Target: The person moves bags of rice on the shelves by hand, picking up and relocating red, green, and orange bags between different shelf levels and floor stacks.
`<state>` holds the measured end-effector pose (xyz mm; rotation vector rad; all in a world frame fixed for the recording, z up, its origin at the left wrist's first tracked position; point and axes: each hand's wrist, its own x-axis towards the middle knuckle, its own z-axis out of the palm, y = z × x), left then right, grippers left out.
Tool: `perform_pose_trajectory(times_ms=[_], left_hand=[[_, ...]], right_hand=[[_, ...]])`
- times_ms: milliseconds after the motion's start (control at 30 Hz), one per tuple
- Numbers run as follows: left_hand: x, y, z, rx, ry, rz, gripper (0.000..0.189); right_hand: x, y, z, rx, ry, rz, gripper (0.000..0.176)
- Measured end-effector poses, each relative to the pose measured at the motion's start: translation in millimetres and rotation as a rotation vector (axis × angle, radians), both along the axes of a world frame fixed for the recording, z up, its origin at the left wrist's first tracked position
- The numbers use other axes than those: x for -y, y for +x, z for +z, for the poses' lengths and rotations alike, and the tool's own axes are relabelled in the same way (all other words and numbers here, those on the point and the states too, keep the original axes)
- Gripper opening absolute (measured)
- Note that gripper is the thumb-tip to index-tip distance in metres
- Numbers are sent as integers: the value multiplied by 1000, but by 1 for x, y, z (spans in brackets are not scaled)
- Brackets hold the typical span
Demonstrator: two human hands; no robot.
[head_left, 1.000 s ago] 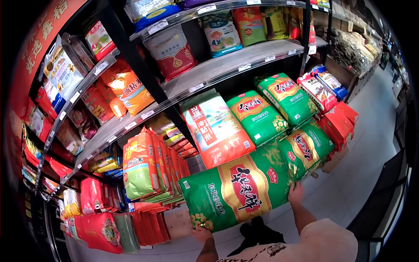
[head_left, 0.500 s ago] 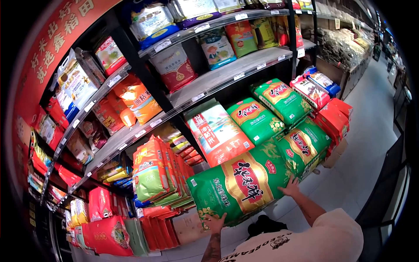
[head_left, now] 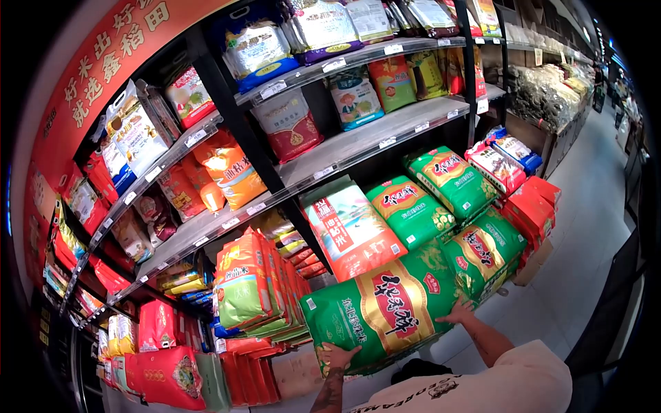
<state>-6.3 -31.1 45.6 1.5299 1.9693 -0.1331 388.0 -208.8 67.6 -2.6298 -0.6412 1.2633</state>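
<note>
A large green rice bag (head_left: 344,296) with a gold and red label lies flat before me, its front edge towards my body. My left hand (head_left: 337,358) grips its near left corner, thumb spread over the top. At the near right corner my right hand (head_left: 457,312) holds the same bag, fingers pointing away and thumb on the surface. Another green rice bag (head_left: 485,248) sits against its right end. Behind it lie a red and white rice bag (head_left: 354,230) and two more green bags (head_left: 410,211). What supports the front bag is mostly hidden.
Black-framed shelves (head_left: 372,141) with rice bags and price tags rise ahead. A stack of orange and green bags (head_left: 244,289) stands left, above red bags (head_left: 169,378) on the floor. Red packages (head_left: 530,213) sit right, beside a tiled aisle (head_left: 585,220).
The view has shifted, so the shelves and bags appear slightly lower and further right. Both hands remain on the front green rice bag, which keeps its place among the others.
</note>
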Motion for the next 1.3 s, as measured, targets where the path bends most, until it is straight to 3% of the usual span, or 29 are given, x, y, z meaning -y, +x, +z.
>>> perform_pose_trajectory(times_ms=[100,200,333,567,733,933,1167,1300], left_hand=[[-1,4,38,33,-55,-7,152],[-2,1,14,-42,1,8,155],[-8,6,18,-165,-39,14,155],[-24,-3,-5,-87,-59,3,159],[-22,6,16,-33,-149,47,161],[-21,5,19,-24,-138,10,161],[-24,2,7,-41,-141,-3,158],[-20,-2,6,-30,-139,10,158]], right_hand=[[-5,1,-6,52,-21,-5,156],[-4,11,-18,29,-3,-33,161],[-4,32,-3,-77,-38,34,162],[-3,75,-25,-100,47,146,161],[5,67,-7,-73,132,104,158],[7,69,-26,-25,197,107,156],[22,48,-47,132,155,63,152],[13,15,-29,74,78,42,153]])
